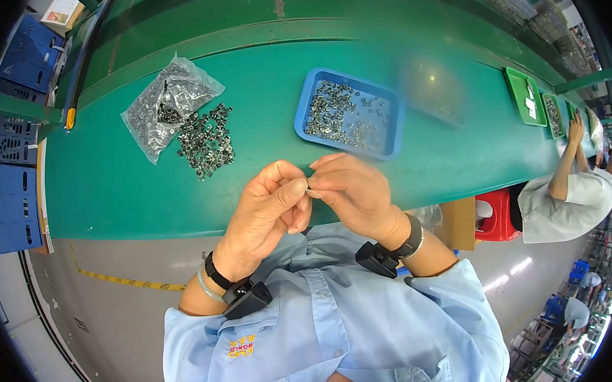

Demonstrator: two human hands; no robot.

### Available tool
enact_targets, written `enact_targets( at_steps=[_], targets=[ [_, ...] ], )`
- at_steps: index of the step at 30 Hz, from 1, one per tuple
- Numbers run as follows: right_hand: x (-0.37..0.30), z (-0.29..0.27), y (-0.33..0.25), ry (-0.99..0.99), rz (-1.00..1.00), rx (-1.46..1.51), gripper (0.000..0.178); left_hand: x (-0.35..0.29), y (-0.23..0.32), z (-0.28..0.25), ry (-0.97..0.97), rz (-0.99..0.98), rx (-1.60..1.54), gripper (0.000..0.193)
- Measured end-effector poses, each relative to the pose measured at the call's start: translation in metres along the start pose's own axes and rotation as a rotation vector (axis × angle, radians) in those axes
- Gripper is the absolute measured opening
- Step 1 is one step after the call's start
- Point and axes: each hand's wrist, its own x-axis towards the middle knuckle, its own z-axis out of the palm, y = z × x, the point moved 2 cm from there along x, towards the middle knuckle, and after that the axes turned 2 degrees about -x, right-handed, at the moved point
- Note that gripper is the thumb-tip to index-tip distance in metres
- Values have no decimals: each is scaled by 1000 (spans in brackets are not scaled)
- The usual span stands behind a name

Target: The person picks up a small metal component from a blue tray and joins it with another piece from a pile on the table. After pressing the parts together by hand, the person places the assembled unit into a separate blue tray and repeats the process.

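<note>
My left hand [268, 206] and my right hand [356, 191] meet fingertip to fingertip above the front edge of the green table [265, 116]. Both are closed in a pinch, and what lies between the fingertips is too small and covered to make out. Ahead and to the left, a loose pile of small shiny metal parts [207, 145] spills beside a clear plastic bag [146, 122] of similar parts. A blue tray [351, 147] stands just beyond my right hand, with many small metal parts [328, 108] scattered over its bottom.
Green trays [524, 96] stand at the table's far right, near a co-worker [569, 197] in a light shirt. Blue crates [9, 205] are stacked at the left. A cardboard box [459, 224] and a red stool [496, 217] sit right of me. A hazy smear blurs the area right of the tray.
</note>
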Motion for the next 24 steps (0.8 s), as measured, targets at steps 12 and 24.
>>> enact_targets(
  at_steps=[12,24],
  targets=[
    [-6,0,3,37,132,87,12,0,5,8,45,-9,54,16],
    [-11,-1,6,16,170,137,11,-1,2,8,58,-28,67,16]
  ],
)
